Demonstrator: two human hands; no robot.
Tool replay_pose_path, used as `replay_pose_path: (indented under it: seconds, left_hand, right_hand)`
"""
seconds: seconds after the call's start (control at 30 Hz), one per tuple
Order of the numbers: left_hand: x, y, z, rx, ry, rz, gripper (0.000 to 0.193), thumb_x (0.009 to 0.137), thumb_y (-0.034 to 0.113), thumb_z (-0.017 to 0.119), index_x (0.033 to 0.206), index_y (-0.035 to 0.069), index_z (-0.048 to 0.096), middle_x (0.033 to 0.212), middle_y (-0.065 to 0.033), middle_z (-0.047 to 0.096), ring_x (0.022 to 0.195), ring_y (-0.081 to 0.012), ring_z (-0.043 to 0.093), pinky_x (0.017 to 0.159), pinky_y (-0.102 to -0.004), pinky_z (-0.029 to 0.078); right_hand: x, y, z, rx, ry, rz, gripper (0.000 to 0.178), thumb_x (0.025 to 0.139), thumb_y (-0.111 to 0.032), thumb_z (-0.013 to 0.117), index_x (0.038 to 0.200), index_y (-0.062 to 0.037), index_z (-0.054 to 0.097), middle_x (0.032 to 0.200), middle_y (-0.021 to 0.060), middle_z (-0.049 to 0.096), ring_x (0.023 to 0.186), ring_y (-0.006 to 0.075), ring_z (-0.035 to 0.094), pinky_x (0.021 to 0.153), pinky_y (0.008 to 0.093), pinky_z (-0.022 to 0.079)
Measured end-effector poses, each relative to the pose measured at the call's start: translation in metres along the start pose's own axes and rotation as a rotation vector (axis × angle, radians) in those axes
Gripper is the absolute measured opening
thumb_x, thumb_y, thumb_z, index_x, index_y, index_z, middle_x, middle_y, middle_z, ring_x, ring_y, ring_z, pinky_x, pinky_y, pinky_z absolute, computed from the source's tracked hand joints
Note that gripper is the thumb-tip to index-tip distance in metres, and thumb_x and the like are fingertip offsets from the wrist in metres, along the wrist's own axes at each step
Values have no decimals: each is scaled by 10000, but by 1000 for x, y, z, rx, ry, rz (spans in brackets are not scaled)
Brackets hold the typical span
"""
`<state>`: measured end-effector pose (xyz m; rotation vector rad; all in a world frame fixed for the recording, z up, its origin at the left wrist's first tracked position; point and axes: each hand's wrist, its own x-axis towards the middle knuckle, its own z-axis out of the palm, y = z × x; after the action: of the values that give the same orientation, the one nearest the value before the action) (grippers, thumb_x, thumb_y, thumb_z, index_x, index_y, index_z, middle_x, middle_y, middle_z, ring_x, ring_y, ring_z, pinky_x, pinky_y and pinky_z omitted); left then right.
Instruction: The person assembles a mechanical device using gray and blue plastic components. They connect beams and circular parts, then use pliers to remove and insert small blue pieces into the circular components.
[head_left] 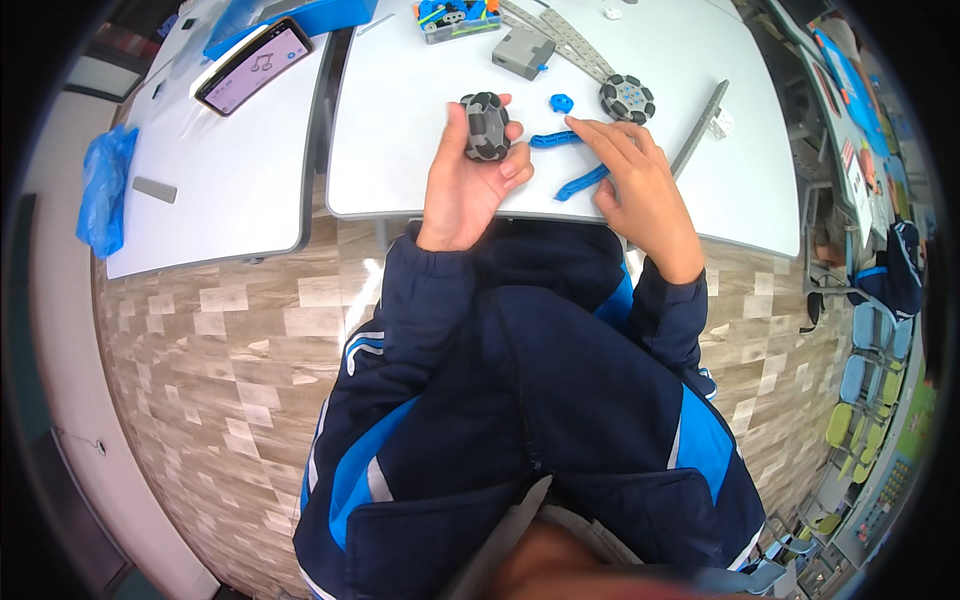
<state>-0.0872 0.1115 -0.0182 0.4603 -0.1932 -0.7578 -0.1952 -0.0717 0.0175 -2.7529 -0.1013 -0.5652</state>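
Observation:
My left hand (468, 185) is closed around a grey-and-black omni wheel (487, 128), raised over the near part of the white table (390, 185). My right hand (650, 195) hovers over the table with its fingers stretched out and apart. Under and beside those fingers lie two blue plastic beams, an upper beam (553, 140) and a lower beam (580, 184), each partly covered. Just beyond the index fingertip sits a small blue connector (561, 103). A second omni wheel (627, 99) with a blue centre rests at the end of some long grey beams (570, 45).
Farther back are a grey block (523, 53) and a clear box (455, 22) of small coloured parts. A long grey bar (700, 130) lies at right. On the left table are a phone (255, 67) showing a drawing, a grey plate (155, 189) and a blue plastic bag (106, 190).

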Motion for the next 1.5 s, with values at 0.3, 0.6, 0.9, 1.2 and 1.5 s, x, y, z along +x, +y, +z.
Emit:
replay_pose_path:
  seconds: [0.3, 0.6, 0.9, 1.2, 1.5]
  left_hand:
    - [3, 6, -4, -102, -6, -99, 614, 993, 547, 404, 1157, -32, 525, 891, -109, 519, 635, -159, 397, 595, -297, 349]
    - [4, 4, -8, -30, -54, -78, 672, 992, 572, 327, 1116, -51, 547, 858, -137, 549, 674, -177, 425, 630, -307, 372]
    - [-1, -9, 13, 309, 232, -25, 598, 991, 598, 308, 966, 77, 601, 808, -87, 644, 685, -161, 520, 621, -304, 403]
    - [-3, -5, 9, 275, 44, 32, 676, 990, 605, 248, 1074, 38, 607, 969, -141, 684, 899, -205, 628, 788, -335, 499]
    - [-4, -3, 17, 119, 249, 98, 731, 931, 703, 282, 1051, 39, 562, 777, -82, 584, 877, -256, 591, 661, -353, 493]
  right_hand:
    - [4, 1, -5, 135, 261, 104, 681, 611, -12, 778, 1277, -71, 647, 1084, 65, 658, 813, 193, 548, 743, 292, 484]
    - [-4, -13, 21, 984, 563, 342, 542, 684, 67, 813, 1173, 11, 586, 1093, 59, 594, 780, 70, 570, 696, 211, 475]
    - [3, -41, 30, 1259, 466, 162, 109, 853, 113, 680, 926, 62, 618, 1035, 139, 580, 701, 173, 667, 596, 254, 546]
    - [-15, -46, 20, 759, 187, 169, 345, 766, 28, 807, 1085, -4, 679, 1042, 94, 594, 782, 138, 666, 638, 262, 546]
    - [-28, -71, 33, 1407, -81, 145, 789, 720, -11, 859, 1389, -56, 442, 1271, 99, 500, 1087, 217, 619, 921, 339, 542]
